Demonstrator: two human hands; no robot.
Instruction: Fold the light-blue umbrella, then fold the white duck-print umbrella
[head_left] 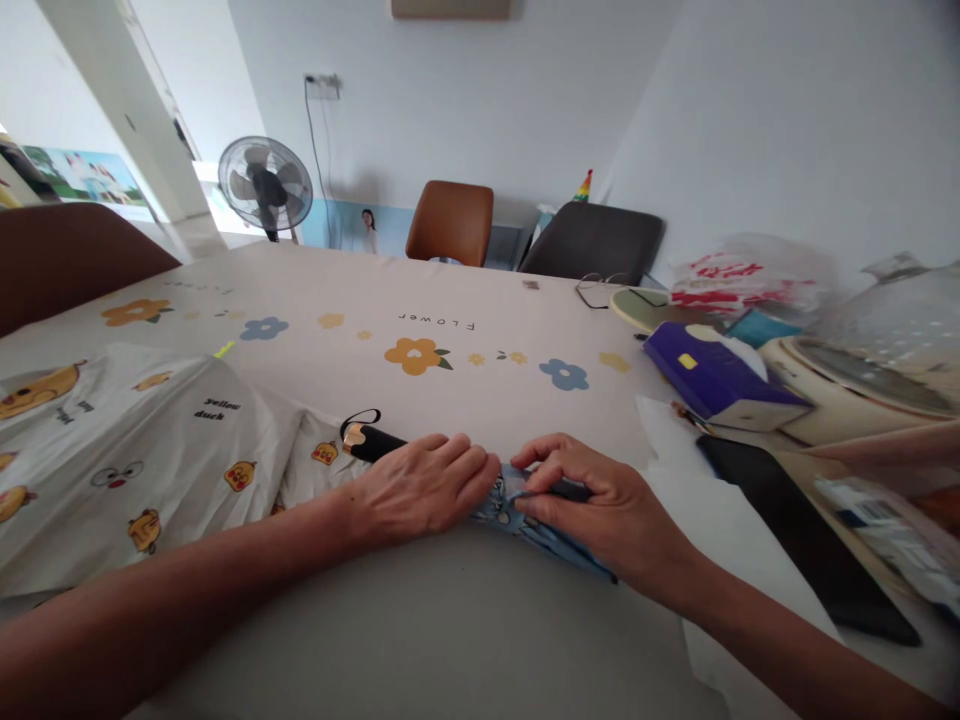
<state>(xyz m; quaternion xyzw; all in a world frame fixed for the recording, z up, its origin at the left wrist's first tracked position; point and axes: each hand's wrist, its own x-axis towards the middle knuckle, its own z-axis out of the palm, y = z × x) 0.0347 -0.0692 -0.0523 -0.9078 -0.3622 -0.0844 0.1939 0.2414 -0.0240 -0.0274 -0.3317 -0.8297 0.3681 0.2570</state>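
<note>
A folded umbrella (551, 543) with blue patterned fabric lies across the near part of the table. Its black handle (379, 445), with a gold-coloured end and a black wrist loop, points left. My left hand (427, 485) is closed over the umbrella near the handle, palm down. At the fabric part, my right hand (600, 500) pinches the blue cloth between thumb and fingers; exactly which edge or strap it grips is hard to see. To the left, a white cloth (202, 460) with yellow duck prints lies rumpled, partly behind my left forearm.
On the right stand a purple tissue box (712, 375), a black tablet-like slab (810, 545), white paper (720, 510) and plastic bags (750, 275). Glasses (596, 290) rest at the far edge. Chairs (450, 222) and a fan (265, 187) stand beyond the flower-printed table.
</note>
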